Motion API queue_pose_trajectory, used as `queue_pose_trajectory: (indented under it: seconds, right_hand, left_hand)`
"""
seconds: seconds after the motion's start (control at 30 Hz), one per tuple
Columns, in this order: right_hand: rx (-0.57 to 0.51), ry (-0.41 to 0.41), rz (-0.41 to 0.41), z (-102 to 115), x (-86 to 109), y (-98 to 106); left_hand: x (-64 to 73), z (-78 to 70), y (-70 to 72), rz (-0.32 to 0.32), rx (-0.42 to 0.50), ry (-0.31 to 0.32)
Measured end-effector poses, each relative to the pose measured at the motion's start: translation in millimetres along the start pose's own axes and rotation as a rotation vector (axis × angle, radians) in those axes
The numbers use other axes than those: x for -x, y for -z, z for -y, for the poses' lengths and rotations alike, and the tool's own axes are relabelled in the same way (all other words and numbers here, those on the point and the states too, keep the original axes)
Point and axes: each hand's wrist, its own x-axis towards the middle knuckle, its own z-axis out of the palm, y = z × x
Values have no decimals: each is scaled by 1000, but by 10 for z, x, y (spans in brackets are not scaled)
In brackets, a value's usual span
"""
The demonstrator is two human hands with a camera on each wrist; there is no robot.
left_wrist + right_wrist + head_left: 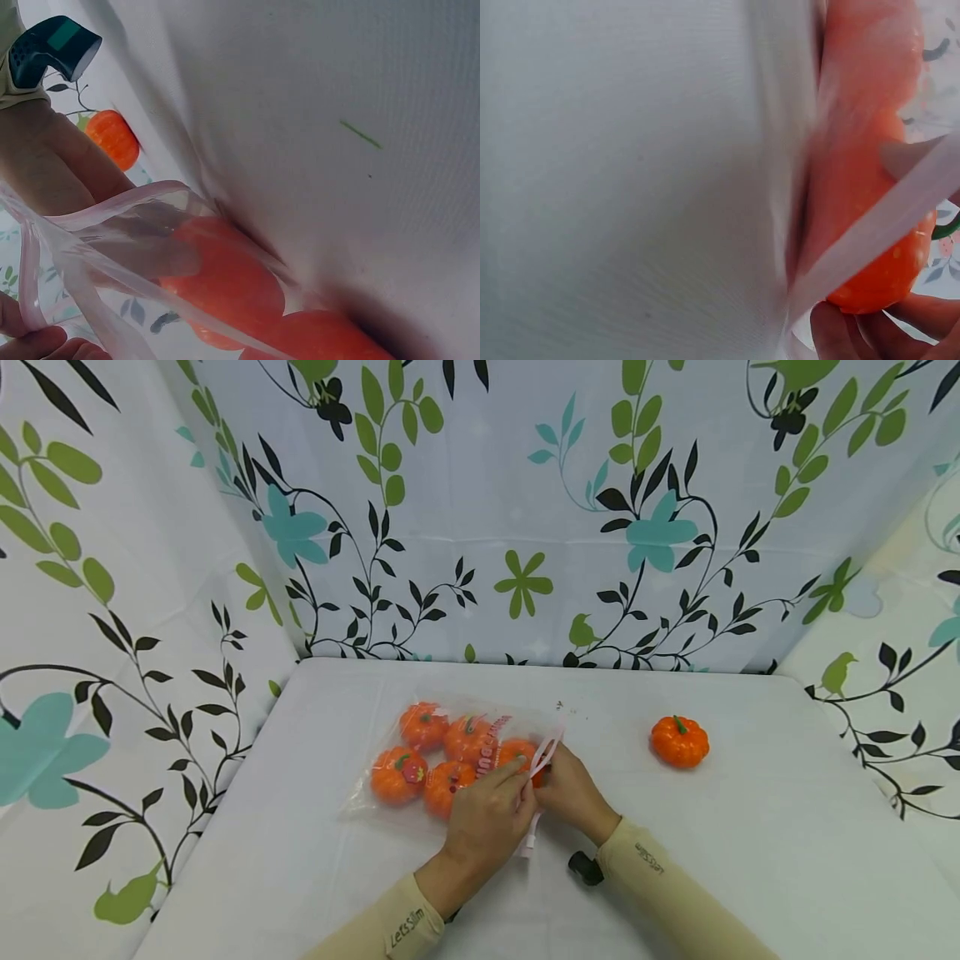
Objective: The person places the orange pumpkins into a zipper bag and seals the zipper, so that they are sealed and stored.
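Observation:
A clear plastic zip bag with red print and a pink-edged mouth (546,752) lies in the middle of the table, several orange toy pumpkins (399,775) inside it. At the near side of the mouth, my left hand (483,818) pinches the bag's edge and keeps it apart. My right hand (573,793) reaches in through the mouth from the right. Its fingers (885,334) grip a pumpkin (885,277) just inside the opening, beside the other pumpkins. In the left wrist view, the right hand shows partly through the film.
One more orange pumpkin (679,742) with a green stem sits on the white table (750,827), right of the bag. A black wrist camera (585,868) is at my right wrist. Leaf-patterned cloth (480,510) hangs behind and at both sides.

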Motion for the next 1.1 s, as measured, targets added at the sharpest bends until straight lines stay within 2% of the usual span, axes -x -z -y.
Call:
queue_pose_trajectory:
  seconds: [0.23,0.37,0.47,0.63,0.7,0.77,0.9,1.0,1.1]
  right_hand:
    - [-32,73,-34,-29,-30,-45]
    - [-64,116,-9,-47,32,-21]
    - [-22,126,-4,-69,131,54]
    - [90,101,-47,-108,291,209]
    - [99,95,-23,-125,323,250]
    - [87,97,36,-144,331,270]
    - [93,167,151,-192,304,260]
    - [132,232,170,-211,282,242]
    - [179,258,161,-200,264,230]
  left_hand:
    - [16,1,-28,-6,6,0]
    - [32,17,-50,-7,-1,-4]
    - [28,23,-54,-1,-8,-11]
    - [-5,31,-33,7,-41,-21]
    - [-17,33,-23,4,-54,-22]
    - [-21,38,-20,-1,-61,-23]
    - [-20,34,-23,-4,-49,-23]
    - [-17,22,-28,-1,-37,-23]
    - [-13,8,-32,2,-28,-20]
